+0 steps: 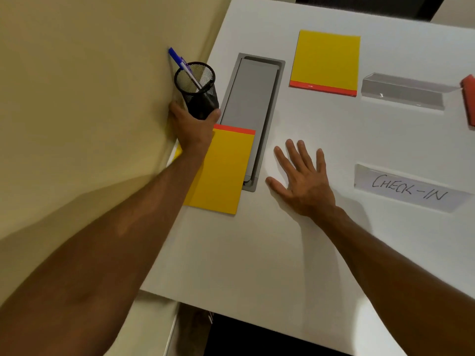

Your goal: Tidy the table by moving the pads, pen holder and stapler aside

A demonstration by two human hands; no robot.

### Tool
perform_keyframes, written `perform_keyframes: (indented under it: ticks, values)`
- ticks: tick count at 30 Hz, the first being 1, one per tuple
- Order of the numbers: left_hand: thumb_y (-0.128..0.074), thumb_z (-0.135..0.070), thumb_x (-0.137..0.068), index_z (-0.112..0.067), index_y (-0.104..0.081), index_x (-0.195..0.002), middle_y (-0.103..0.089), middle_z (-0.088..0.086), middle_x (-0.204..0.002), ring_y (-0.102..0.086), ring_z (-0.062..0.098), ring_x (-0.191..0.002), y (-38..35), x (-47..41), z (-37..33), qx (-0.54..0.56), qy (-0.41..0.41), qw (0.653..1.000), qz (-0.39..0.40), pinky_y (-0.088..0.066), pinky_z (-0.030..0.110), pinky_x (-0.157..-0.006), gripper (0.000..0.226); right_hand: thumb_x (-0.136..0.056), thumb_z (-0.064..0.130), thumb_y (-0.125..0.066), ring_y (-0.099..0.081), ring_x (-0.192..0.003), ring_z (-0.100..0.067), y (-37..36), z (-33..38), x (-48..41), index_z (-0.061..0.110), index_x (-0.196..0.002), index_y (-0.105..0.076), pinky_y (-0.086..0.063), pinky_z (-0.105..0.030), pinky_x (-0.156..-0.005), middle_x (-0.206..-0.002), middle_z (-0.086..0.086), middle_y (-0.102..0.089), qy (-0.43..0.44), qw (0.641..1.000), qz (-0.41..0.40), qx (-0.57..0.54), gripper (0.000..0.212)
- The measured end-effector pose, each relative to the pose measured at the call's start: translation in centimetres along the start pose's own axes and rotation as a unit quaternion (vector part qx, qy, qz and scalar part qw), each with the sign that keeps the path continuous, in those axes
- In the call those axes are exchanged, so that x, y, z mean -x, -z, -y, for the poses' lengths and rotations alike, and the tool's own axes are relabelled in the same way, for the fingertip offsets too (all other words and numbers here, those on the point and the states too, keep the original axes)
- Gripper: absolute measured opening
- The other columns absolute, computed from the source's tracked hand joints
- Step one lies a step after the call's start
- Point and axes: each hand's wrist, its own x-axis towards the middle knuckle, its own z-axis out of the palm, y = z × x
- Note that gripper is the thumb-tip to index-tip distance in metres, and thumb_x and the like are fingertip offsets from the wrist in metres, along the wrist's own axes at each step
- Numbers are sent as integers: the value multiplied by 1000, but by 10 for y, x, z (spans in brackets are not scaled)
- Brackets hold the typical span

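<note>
My left hand (pixel 191 124) grips the base of a black mesh pen holder (pixel 199 91) at the table's left edge, against the beige wall. A blue pen (pixel 180 62) sticks out of it. Just below that hand lies a yellow pad (pixel 223 173) with a red top strip, partly over the grey cable tray. A second yellow pad (pixel 326 61) lies farther back, right of the tray. My right hand (pixel 304 181) rests flat on the white table (pixel 257 253), fingers spread, holding nothing. A red object (pixel 469 98) is cut off at the right edge; I cannot tell what it is.
A grey recessed cable tray (pixel 253 104) runs down the table beside the pen holder. A clear acrylic sign stand (pixel 403 91) lies at the right. A second stand reading "CHECK-IN" (pixel 411 188) sits nearer. The beige wall (pixel 77 98) borders the table's left edge.
</note>
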Motion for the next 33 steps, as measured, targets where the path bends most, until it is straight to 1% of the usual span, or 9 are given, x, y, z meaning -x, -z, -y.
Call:
perform_keyframes:
  ticks: [3,6,10,16,20,24,27,31,33]
  values:
    - [-78,-37,-80,2,-33,-141,-41,19,-143,-43,32,-131,16,41,2,-28,1,1000,1,-39,38,-109,85,-94,75,-16,16,-152,-20,6,0,-1,36,-156,7,9,-60,-119,-166,3,15,3,999,49,-19,77]
    - [-67,-39,-88,-3,-35,-143,-43,17,-141,-43,32,-129,36,84,2,-85,-42,994,53,-39,42,-105,73,-85,85,-5,29,-147,-22,25,-3,-9,40,-152,19,17,-59,-116,-162,1,26,6,988,151,-23,85]
    - [-57,-44,-94,-13,-34,-149,-38,15,-148,-38,31,-133,68,134,-4,-220,-145,953,147,-35,45,-104,67,-82,85,-12,14,-151,-26,75,3,-3,33,-157,2,6,-57,-118,-165,-4,11,-14,972,226,-67,93]
    - [-37,-56,-99,-23,-11,-157,-8,10,-165,-6,29,-152,97,186,-36,-303,-244,888,245,-9,46,-122,72,-83,83,-13,-3,-153,-27,162,23,79,26,-157,-17,-10,-51,-122,-167,-4,-1,-45,981,156,-109,94]
    - [-27,-60,-98,-26,-4,-157,0,6,-166,4,26,-152,105,229,-65,-314,-312,854,273,0,46,-123,72,-97,59,-41,-20,-150,-34,206,16,146,20,-155,-30,-20,-47,-119,-165,-12,-14,-60,987,110,-98,71]
    - [-26,-61,-99,-27,-5,-157,0,5,-166,5,24,-152,113,288,-104,-282,-383,826,303,2,48,-123,71,-98,52,-47,-24,-148,-35,255,1,219,20,-154,-33,-26,-45,-117,-164,-12,-16,-114,986,68,-97,66]
    - [-23,-64,-95,-34,-3,-156,1,4,-166,3,26,-153,122,337,-135,-265,-396,816,328,0,50,-123,71,-99,53,-45,-25,-148,-33,288,-6,273,22,-155,-29,-27,-44,-116,-165,-10,-12,-149,983,43,-99,67]
    - [-31,-60,-93,-29,-15,-156,-14,11,-163,-18,34,-150,138,409,-169,-229,-476,786,321,-19,57,-119,72,-99,56,-41,-23,-149,-31,327,-16,354,26,-157,-20,-29,-48,-114,-166,-9,-4,-222,969,2,-106,69]
    - [-28,-63,-95,-33,-9,-156,-6,6,-165,-9,31,-152,140,445,-182,-226,-479,787,315,-13,55,-121,70,-98,57,-41,-21,-149,-30,342,-25,396,27,-157,-19,-28,-49,-115,-167,-8,-3,-246,963,-14,-105,70]
